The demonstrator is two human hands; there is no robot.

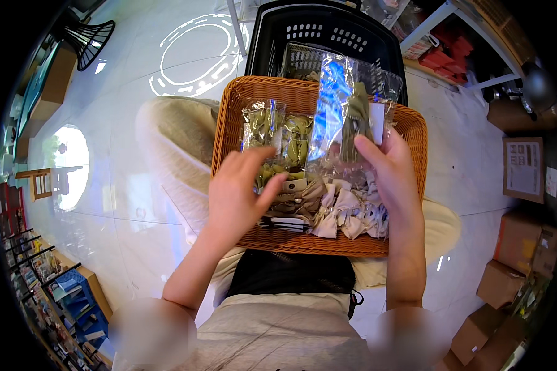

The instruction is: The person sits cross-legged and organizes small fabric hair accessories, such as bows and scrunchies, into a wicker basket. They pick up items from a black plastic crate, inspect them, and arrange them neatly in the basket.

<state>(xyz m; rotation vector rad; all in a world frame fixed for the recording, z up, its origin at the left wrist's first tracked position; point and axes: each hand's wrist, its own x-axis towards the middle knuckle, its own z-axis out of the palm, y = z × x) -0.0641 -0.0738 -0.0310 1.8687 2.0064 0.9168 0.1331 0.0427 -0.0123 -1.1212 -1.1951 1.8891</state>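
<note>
A brown wicker basket rests on my lap, filled with fabric bows in clear bags. My right hand pinches a clear plastic bag holding a grey-green fabric bow, lifted over the basket's right half; glare covers part of the bag. Above the basket's left side is my left hand, thumb and forefinger spread, nothing visibly gripped. Olive-green bows in bags lie just beyond its fingers. Brown bows sit near the middle, beside cream bows at the near right.
A black plastic crate with slotted walls stands behind the basket, with more clear packaging inside. Cardboard boxes line the right side. Shelving with a blue bin is at the lower left. A black wire-backed chair stands far left.
</note>
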